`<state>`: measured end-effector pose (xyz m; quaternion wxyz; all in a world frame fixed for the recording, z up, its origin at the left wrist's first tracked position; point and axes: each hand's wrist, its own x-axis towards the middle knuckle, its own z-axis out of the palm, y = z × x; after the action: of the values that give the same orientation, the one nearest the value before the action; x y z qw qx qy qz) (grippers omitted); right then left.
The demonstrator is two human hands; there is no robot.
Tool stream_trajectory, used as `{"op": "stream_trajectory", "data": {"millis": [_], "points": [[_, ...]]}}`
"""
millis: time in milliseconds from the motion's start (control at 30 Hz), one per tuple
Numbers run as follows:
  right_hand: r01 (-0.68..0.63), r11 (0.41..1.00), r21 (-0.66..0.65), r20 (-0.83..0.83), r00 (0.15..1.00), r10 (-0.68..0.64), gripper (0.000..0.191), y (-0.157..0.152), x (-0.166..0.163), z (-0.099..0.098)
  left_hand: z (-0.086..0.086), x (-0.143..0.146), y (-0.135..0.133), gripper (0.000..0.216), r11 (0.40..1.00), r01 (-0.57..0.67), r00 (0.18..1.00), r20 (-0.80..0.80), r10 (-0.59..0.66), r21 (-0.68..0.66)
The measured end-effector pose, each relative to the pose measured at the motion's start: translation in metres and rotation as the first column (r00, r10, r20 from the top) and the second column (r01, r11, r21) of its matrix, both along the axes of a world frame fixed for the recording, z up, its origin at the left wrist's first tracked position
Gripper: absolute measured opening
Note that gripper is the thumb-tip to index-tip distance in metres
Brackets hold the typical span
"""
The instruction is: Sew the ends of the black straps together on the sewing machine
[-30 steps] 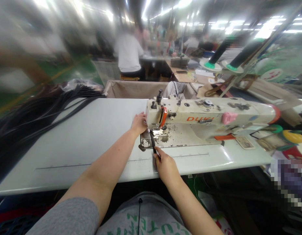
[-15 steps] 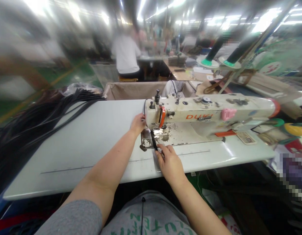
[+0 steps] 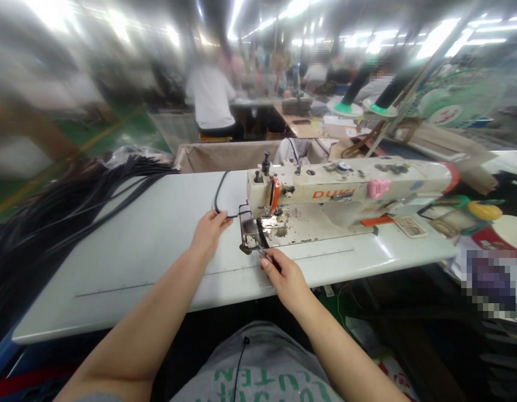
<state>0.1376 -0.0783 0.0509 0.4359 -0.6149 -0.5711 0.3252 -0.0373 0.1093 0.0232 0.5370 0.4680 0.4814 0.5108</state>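
Observation:
A cream sewing machine (image 3: 342,187) stands on the white table (image 3: 128,251). A thin black strap (image 3: 219,195) loops out behind the machine's head and runs under the needle toward me. My left hand (image 3: 209,230) is closed on the strap just left of the needle plate (image 3: 252,234). My right hand (image 3: 283,274) pinches the strap's near end in front of the plate, at the table's front edge.
A big heap of black straps (image 3: 66,212) covers the table's left end. A fabric-lined bin (image 3: 242,153) sits behind the table. Thread cones (image 3: 354,92) and small containers (image 3: 484,215) stand at the right. A person in white (image 3: 210,103) sits beyond.
My left hand has drawn back from beside the machine head to the left, pulling the strap out into a loop. My right hand shifted slightly nearer the plate.

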Motion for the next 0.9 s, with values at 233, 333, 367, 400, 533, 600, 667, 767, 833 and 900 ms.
{"op": "stream_trajectory", "data": {"millis": [233, 333, 367, 400, 533, 600, 667, 767, 833, 900], "points": [[-0.219, 0.955, -0.200, -0.439, 0.892, 0.112, 0.050, 0.027, -0.031, -0.012, -0.006, -0.027, -0.061, 0.040, 0.998, -0.061, 0.981, 0.187, 0.056, 0.020], [-0.233, 0.938, -0.256, -0.508, 0.858, 0.075, 0.051, 0.039, -0.039, -0.018, -0.005, -0.037, -0.080, 0.037, 0.994, -0.080, 0.991, 0.112, 0.071, 0.078], [-0.238, 0.932, -0.272, -0.520, 0.851, 0.066, 0.051, 0.043, -0.040, -0.019, -0.005, -0.041, -0.085, 0.036, 0.991, -0.081, 0.994, 0.079, 0.073, 0.102], [-0.246, 0.927, -0.285, -0.529, 0.846, 0.061, 0.051, 0.047, -0.042, -0.020, -0.004, -0.044, -0.091, 0.035, 0.989, -0.077, 0.996, 0.045, 0.072, 0.126], [-0.276, 0.916, -0.292, -0.544, 0.836, 0.079, 0.052, 0.059, -0.050, -0.020, -0.002, -0.057, -0.108, 0.030, 0.976, -0.070, 0.995, -0.053, 0.082, 0.206], [-0.303, 0.909, -0.286, -0.548, 0.830, 0.104, 0.052, 0.062, -0.055, -0.018, -0.002, -0.062, -0.115, 0.029, 0.972, -0.070, 0.993, -0.079, 0.089, 0.225], [-0.334, 0.900, -0.280, -0.543, 0.829, 0.138, 0.053, 0.064, -0.059, -0.015, -0.002, -0.065, -0.121, 0.028, 0.969, -0.072, 0.991, -0.096, 0.096, 0.234], [-0.359, 0.895, -0.264, -0.496, 0.846, 0.193, 0.051, 0.066, -0.064, -0.012, -0.001, -0.068, -0.129, 0.028, 0.968, -0.088, 0.988, -0.099, 0.114, 0.234], [-0.355, 0.901, -0.249, -0.445, 0.868, 0.220, 0.047, 0.066, -0.066, -0.010, 0.001, -0.070, -0.134, 0.028, 0.970, -0.098, 0.988, -0.098, 0.122, 0.223], [-0.336, 0.912, -0.234, -0.384, 0.894, 0.230, 0.043, 0.065, -0.065, -0.009, 0.003, -0.072, -0.137, 0.029, 0.972, -0.099, 0.987, -0.099, 0.123, 0.212]]}}
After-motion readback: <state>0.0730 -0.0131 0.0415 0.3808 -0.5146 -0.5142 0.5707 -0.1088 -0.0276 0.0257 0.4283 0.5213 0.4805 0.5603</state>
